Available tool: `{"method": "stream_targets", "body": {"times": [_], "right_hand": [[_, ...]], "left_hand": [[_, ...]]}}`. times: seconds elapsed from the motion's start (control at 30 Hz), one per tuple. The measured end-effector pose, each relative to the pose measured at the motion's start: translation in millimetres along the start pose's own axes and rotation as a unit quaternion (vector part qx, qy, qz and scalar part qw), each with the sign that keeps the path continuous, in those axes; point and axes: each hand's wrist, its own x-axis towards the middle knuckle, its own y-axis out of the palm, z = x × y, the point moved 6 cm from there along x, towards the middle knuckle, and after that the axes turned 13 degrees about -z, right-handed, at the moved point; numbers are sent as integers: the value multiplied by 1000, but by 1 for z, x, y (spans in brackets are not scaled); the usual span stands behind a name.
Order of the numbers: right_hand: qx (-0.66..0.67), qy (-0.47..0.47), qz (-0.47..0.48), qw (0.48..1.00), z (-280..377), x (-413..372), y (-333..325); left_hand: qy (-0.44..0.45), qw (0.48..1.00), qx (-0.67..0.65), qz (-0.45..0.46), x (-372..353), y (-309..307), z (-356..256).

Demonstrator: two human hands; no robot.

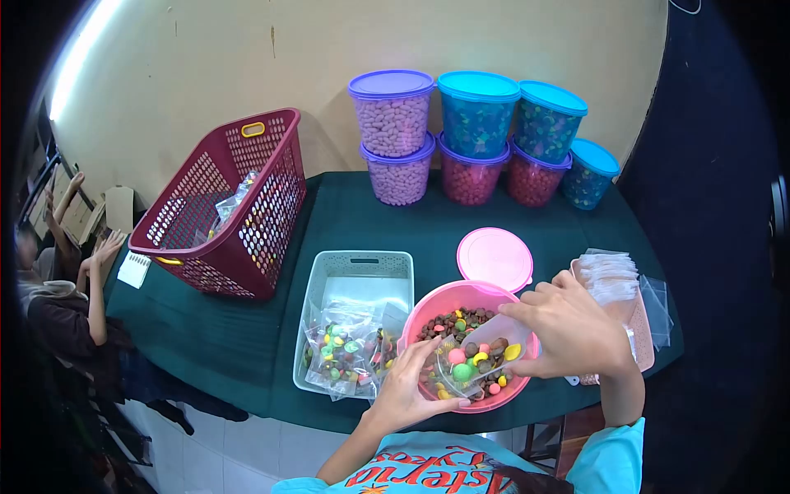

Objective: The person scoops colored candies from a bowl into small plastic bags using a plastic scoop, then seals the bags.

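Note:
My right hand (576,328) grips a translucent scoop (517,331) filled with brown, pink, green and yellow candies (473,362). It is tilted over a pink tub (409,328) of mixed brown and coloured candies. My left hand (405,385) pinches a clear plastic bag (440,375) at the scoop's mouth; the bag's outline is partly lost against the candies behind it. Left of the tub, a pale grey-green tray (362,262) holds several filled clear bags (341,350). A pink lid (494,259) lies behind the tub.
A maroon laundry basket (262,247) with some filled bags stands at the left. Several stacked tubs with purple and blue lids (479,85) line the wall. Right of me, a pink basket (643,342) carries flat clear bags (607,273). Another person's hands (103,249) show far left, near a notepad (134,268).

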Motion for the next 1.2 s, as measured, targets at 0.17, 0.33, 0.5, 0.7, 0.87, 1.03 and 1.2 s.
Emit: {"method": "stream_targets", "body": {"times": [0.17, 0.33, 0.5, 0.7, 0.87, 1.03, 1.2], "right_hand": [[107, 84, 46, 990, -48, 7, 39], [275, 120, 19, 954, -92, 1, 90], [201, 95, -9, 975, -77, 3, 63], [61, 38, -31, 997, -56, 22, 37], [-34, -27, -31, 999, -35, 34, 21], [-89, -41, -25, 995, -20, 36, 14], [-56, -61, -42, 996, -10, 26, 1]], "left_hand": [[-52, 996, 52, 50, 15, 6, 4], [-30, 992, 105, 70, 26, 14, 16], [-34, 992, 94, 77, 31, 19, 18], [-44, 992, 93, 71, 41, 23, 22], [-64, 995, 52, 58, 39, 19, 23], [-53, 997, 46, 30, 36, 19, 24], [-46, 999, 20, 8, 27, 16, 20]]}}
